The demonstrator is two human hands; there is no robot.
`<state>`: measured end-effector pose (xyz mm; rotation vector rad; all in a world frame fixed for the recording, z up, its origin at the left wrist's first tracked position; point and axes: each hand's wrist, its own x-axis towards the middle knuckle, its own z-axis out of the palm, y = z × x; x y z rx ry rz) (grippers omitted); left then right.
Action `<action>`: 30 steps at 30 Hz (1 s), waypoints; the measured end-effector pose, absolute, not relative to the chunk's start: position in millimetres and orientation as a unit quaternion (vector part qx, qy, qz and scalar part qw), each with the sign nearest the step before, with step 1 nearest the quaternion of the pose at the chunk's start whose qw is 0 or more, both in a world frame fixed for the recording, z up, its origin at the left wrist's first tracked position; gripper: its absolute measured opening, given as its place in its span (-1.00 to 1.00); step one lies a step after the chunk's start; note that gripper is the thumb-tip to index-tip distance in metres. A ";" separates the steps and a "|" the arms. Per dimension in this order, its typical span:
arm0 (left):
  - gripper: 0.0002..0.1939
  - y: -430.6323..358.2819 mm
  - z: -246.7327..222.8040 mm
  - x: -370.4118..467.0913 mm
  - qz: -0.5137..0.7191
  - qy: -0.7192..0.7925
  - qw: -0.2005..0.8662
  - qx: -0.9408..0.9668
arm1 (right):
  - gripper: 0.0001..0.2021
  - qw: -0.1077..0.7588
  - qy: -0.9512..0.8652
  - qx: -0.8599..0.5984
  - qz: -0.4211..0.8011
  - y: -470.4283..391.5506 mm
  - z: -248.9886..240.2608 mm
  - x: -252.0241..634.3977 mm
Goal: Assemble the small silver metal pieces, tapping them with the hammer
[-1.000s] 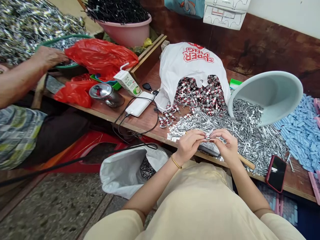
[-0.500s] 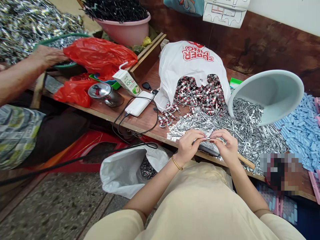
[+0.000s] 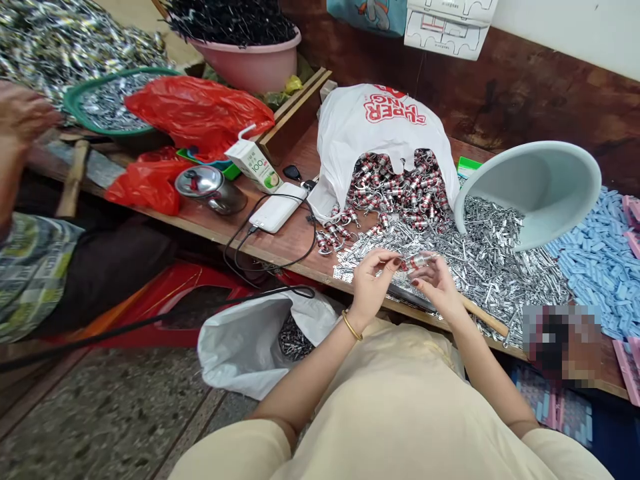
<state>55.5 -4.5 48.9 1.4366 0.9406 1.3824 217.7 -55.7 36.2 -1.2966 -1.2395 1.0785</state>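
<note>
Pinching: left hand point(image 3: 372, 283) has thumb and forefinger on one end of a red-silver part point(image 3: 413, 261). Right hand point(image 3: 442, 287) is half-open, thumb apart from its fingers, at the part's other end (contact there unclear). From the hands: metal strips point(image 3: 375, 245) just beyond at 12 o'clock, white bag point(image 3: 345, 127) farther off at 12, bucket point(image 3: 560, 193) at 2, wooden handle point(image 3: 486, 316) at 4, sack point(image 3: 235, 347) at 8, power bank point(image 3: 278, 209) at 10.
</note>
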 end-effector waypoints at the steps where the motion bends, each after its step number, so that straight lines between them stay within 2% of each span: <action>1: -0.83 -3.5 46.4 57.4 0.561 0.390 0.494 0.538 | -0.48 0.500 -0.502 -0.525 0.471 -54.0 32.2 214.0; 7: -0.66 -6.6 37.6 62.5 0.542 0.395 0.637 0.381 | -0.58 0.472 -0.481 -0.504 0.541 -44.7 22.7 190.4; 12: -0.67 -10.5 34.3 56.1 0.533 0.377 0.688 0.316 | -0.59 0.428 -0.506 -0.517 0.541 -47.0 31.0 186.0; 17: -0.70 -0.5 26.3 44.0 0.550 0.361 0.721 0.220 | -0.57 0.380 -0.485 -0.445 0.650 -61.6 48.2 189.2; 19: -0.70 2.6 24.5 38.8 0.567 0.374 0.700 0.220 | -0.58 0.385 -0.476 -0.452 0.650 -63.5 50.9 198.5; 21: -0.74 2.4 24.4 34.9 0.578 0.396 0.662 0.265 | -0.60 0.393 -0.506 -0.514 0.571 -59.7 51.6 214.3; 24: -0.80 -4.3 27.3 32.8 0.579 0.421 0.588 0.376 | -0.65 0.384 -0.576 -0.650 0.313 -47.5 54.5 240.9; 26: -0.85 -11.0 31.1 33.5 0.571 0.422 0.527 0.468 | -0.66 0.380 -0.611 -0.668 0.186 -42.5 61.6 251.0; 27: -0.88 -14.4 33.4 34.2 0.564 0.417 0.492 0.515 | -0.63 0.389 -0.628 -0.651 0.173 -42.6 66.7 252.2; 30: -0.90 -23.2 40.6 36.9 0.546 0.388 0.395 0.629 | -0.57 0.412 -0.675 -0.561 0.246 -51.5 83.7 241.9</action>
